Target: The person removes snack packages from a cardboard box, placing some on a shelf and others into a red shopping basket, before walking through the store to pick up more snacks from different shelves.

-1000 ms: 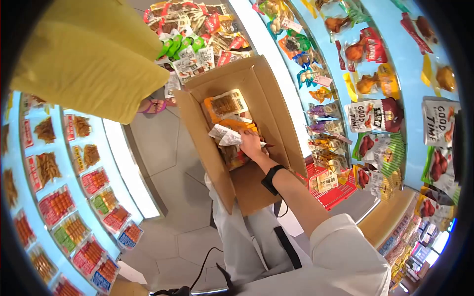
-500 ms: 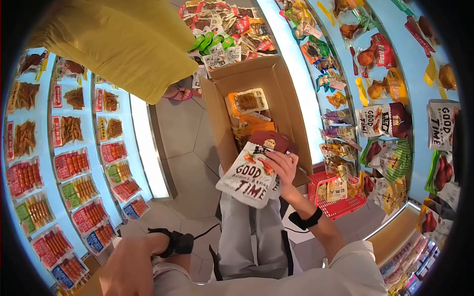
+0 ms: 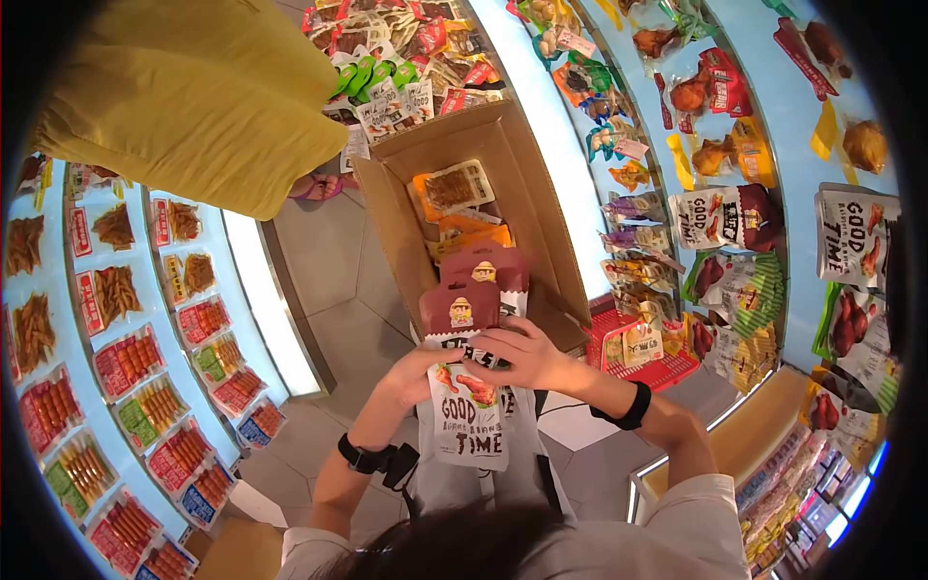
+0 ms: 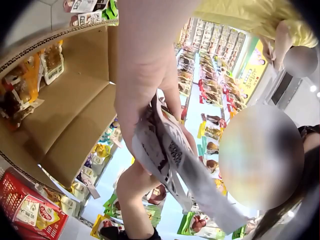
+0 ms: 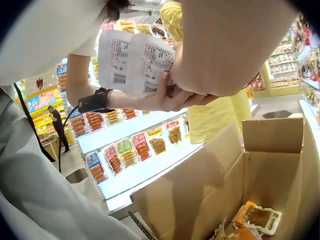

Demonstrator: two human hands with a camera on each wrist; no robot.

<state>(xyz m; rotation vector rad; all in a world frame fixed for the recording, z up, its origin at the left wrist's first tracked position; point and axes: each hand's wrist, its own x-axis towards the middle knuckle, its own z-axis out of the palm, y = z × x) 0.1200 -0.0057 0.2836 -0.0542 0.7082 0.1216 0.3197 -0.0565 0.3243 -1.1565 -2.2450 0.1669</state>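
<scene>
Two white-and-maroon "GOOD TIME" snack pouches (image 3: pixel 471 406) overlap each other above the person's lap, in front of the cardboard box (image 3: pixel 382 227). The left hand (image 3: pixel 411 375) pinches the left edge of the front pouch. From the other side the right hand (image 3: pixel 527 356) grips the pouches, its fingers lying across the front one. The left wrist view shows the pouches (image 4: pixel 167 145) edge-on, slightly fanned apart between the hands. Their printed backs (image 5: pixel 152 62) face the right wrist camera. Inside the box lie a flat pack of brown food (image 3: pixel 456 188) and orange packets (image 3: pixel 474 235).
Lit shelves of packaged snacks (image 3: pixel 126 358) stand on the left, more pouches (image 3: pixel 739 295) on the right. A red basket (image 3: pixel 648 372) sits right of the box. Ahead are a heap of packets (image 3: pixel 401 53) and a person in a yellow garment (image 3: pixel 193 106).
The right hand has come out of the box with the pouches and brought them over the lap. The left hand, out of view at first, then low at the left, now holds them too.
</scene>
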